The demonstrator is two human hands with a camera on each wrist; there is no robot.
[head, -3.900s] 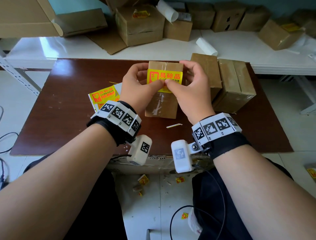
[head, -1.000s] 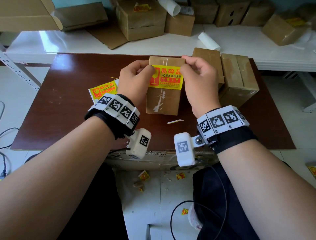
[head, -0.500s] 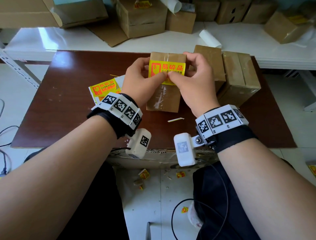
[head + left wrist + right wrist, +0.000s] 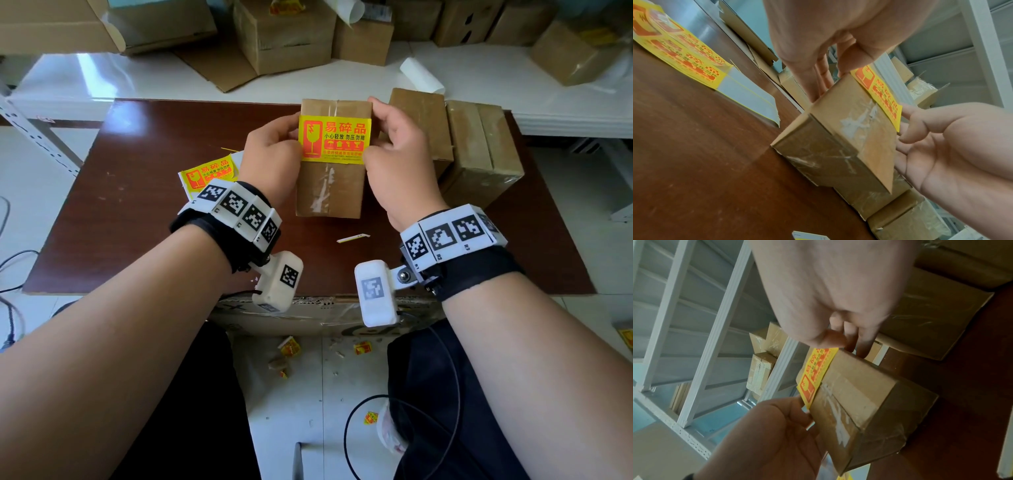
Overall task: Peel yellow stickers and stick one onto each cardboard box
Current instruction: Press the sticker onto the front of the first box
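A taped cardboard box [image 4: 329, 192] lies mid-table on the brown tabletop [image 4: 137, 219]. A yellow sticker [image 4: 335, 139] with red print lies across its top face. My left hand [image 4: 274, 154] grips the box's left side, thumb on the sticker's left end. My right hand [image 4: 399, 154] grips the right side, thumb on the sticker's right end. In the left wrist view my left hand [image 4: 830, 48] has its thumb on the sticker [image 4: 879, 92] and its fingers down the box [image 4: 849, 133]. In the right wrist view the sticker [image 4: 818, 369] overhangs the box [image 4: 863, 395] edge.
A sheet of yellow stickers [image 4: 209, 172] lies left of the box. Two more taped boxes [image 4: 424, 123] [image 4: 486, 154] stand close on the right. A thin paper strip [image 4: 352, 237] lies near the front. Several boxes [image 4: 291, 37] and a paper roll [image 4: 421, 75] crowd the white shelf behind.
Half a second ago both thumbs met at the middle of the sticker. They have slid apart to its left and right ends, and the whole print now shows.
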